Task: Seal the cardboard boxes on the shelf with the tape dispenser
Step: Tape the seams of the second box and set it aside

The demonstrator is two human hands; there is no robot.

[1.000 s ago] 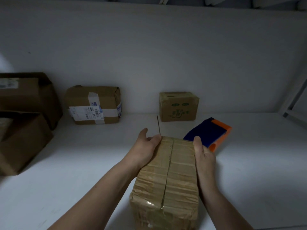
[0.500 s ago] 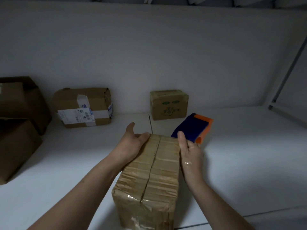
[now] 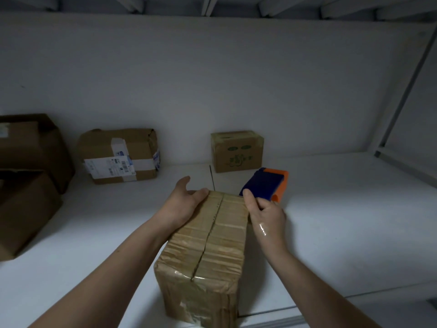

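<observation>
So the tall taped-up box (image 3: 227,233) is sitting on the white shelf (image 3: 343,233), right between both hands. The left hand (image 3: 186,204) is lying on the far left edge of its top, fingers straight and relaxed, thumb sticking up, not clamping anything. The right hand (image 3: 264,214) is hugging the far right corner with its fingers curling in. The blue-and-orange tape dispenser (image 3: 264,183) is lying just past those fingertips. Honestly I can't tell whether the fingers are closing round it or just curling against the box corner.

The split seam (image 3: 208,235) is running down the top between the two hands, so I'm guessing that's what's wanting tape.

Handling-wise, the box is looking shiny all over with old tape. I'm expecting it to be slippery under a flat palm and a bit crumply at the end nearest the wrists. I'd be steadying it with the left palm pressing down beside the seam rather than pinching the sides. The dispenser is looking like hard plastic, probably light, and I'd be taking it round the blue body. The cutter end isn't showing from here.

Out beyond the left hand, a labelled box (image 3: 120,157) and two plain boxes (image 3: 23,209) are waiting. A small green-printed box (image 3: 237,152) is sitting beyond the dispenser.
</observation>
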